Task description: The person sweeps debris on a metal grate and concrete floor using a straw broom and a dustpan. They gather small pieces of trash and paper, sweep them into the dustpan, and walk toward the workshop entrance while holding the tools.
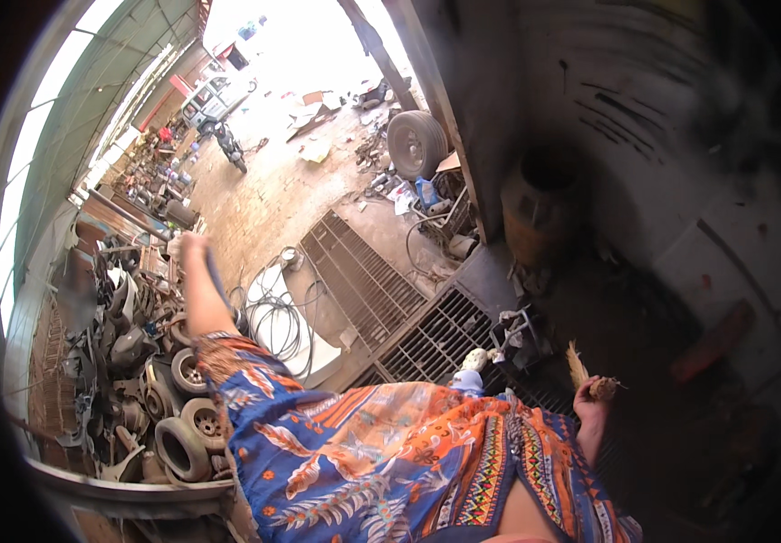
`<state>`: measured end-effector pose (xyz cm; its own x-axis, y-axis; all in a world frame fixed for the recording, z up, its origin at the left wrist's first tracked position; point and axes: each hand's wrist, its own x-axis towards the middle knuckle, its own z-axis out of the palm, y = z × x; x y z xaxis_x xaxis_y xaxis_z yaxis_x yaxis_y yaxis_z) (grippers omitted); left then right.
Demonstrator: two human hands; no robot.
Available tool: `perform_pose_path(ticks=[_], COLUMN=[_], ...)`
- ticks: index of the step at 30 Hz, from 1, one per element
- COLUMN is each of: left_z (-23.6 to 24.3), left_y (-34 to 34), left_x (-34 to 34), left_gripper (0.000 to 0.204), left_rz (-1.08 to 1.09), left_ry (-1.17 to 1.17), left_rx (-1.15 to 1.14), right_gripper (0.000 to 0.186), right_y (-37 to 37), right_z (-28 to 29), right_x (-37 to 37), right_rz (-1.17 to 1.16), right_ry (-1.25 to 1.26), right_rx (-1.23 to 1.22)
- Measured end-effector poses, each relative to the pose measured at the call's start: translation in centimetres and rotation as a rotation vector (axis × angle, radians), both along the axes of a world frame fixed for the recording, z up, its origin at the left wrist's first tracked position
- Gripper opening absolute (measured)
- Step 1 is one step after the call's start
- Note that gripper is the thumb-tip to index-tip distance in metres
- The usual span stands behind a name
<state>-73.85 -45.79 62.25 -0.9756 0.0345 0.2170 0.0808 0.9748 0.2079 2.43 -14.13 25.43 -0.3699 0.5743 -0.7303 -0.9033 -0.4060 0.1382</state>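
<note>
My right hand [591, 409], at the lower right, is closed round a straw-coloured, rough-ended piece [578, 365] that looks like splintered wood; its frayed end juts past my fingers. My left hand [193, 242] is stretched out to the far left, above the heap of scrap parts [128, 344]. Its fingers are too small and unclear to read. A long bar [128, 213] ends close by it, and I cannot tell whether they touch. My patterned blue and orange garment [354, 452] fills the lower middle.
Metal floor gratings [363, 276] lie ahead, beside a white panel with coiled cable [283, 326]. Old wheels [182, 448] are piled at the left. A large tyre [416, 145] leans by a post. A motorbike [229, 147] stands farther off; a rusty drum [542, 213] is in the dark right corner.
</note>
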Motion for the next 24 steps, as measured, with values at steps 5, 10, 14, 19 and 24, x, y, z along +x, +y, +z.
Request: perform_pose_path(ticks=[5,10,14,19,24], left_z=[-18.0,-33.2,-41.6,-46.1,-49.4], left_y=[8.8,6.2,17.8,25.1,29.3], left_x=[4.2,5.7,22.3,29.4,35.9], left_gripper=[0.037,0.039,0.038,0.042,0.045], left_rz=[-0.387,-0.843,-0.807,-1.040,-1.159], left_ry=[-0.240,-0.405,-0.820,-0.924,-1.052], left_rx=[-0.076,-0.345,-0.276,-0.270,-0.317], right_gripper=[0.025,0.026,0.023,0.033,0.031], right_y=[0.2,-4.1,-2.5,-2.6,-0.9], right_z=[-0.3,0.3,1.1,5.5,10.0], right_x=[-0.4,-4.4,-1.4,-2.6,-4.9], right_rz=[-0.038,-0.035,0.051,0.062,0.295], right_ry=[-0.004,0.078,0.031,0.030,-0.243], right_rx=[0.243,-0.146,0.007,-0.024,-0.042])
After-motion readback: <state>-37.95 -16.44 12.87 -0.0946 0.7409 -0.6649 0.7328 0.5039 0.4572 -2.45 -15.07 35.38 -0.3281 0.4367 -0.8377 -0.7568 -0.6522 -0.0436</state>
